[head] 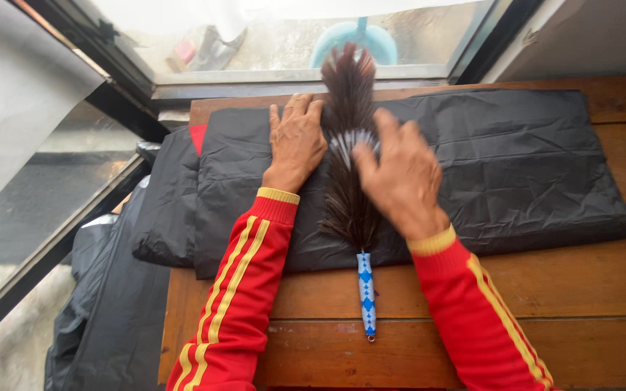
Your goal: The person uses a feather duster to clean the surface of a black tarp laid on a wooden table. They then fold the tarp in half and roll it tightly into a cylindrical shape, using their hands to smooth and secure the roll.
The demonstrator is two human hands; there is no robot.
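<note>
brown and white feathers of a feather duster (348, 145) lie along a black plastic-wrapped bundle (487, 159) on the wooden surface (588, 304), its blue-and-white handle pointing near. the left hand (296, 141) rests flat on the bundle just left of the feathers, fingers together. the right hand (400, 177), blurred, hovers over the feathers with fingers spread, gripping nothing. a window (291, 36) stands beyond.

A feather duster (349, 156) is lying on a folded plastic sheet (501, 159), which is resting on a wooden table (588, 304). The left hand (295, 141) is pressing just left of the duster, the right hand (400, 177) covering its right side. A window (291, 36) is standing behind the duster.
</note>
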